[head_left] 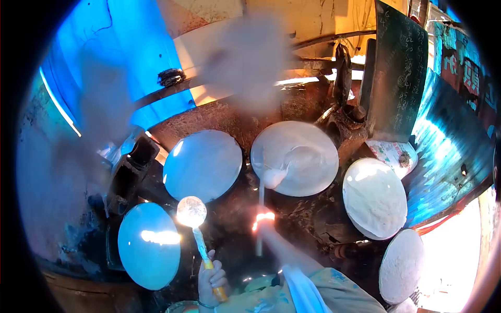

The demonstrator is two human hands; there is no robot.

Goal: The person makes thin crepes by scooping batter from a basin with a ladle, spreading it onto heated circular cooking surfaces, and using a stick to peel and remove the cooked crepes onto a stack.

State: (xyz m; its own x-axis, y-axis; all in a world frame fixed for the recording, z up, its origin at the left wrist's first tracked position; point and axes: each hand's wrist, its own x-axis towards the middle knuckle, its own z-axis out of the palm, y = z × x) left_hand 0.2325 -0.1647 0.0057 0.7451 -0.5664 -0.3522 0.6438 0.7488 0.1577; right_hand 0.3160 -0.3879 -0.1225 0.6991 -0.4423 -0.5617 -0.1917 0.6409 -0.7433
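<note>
My left hand (211, 280) is wrapped around the yellow handle of a ladle (191, 211). The ladle points upward, its round bowl pale and brightly lit. My right hand (264, 221), partly washed out by glare, is closed on a thin stick-handled tool (261, 195). A pale, blurred lump (275, 178) shows near the tool's far end, over the back right round plate (313, 180). Faint rings mark the wet-looking whitish surface of that plate. Steam or a lens smear hides details.
Other round pale plates stand around: one back left (203, 164), one front left (148, 245), two right (374, 198) (402, 266). A dark board with chalk writing (399, 73) stands behind at right. Hollow blocks (133, 167) sit at left, and a blue sheet (141, 62) hangs behind.
</note>
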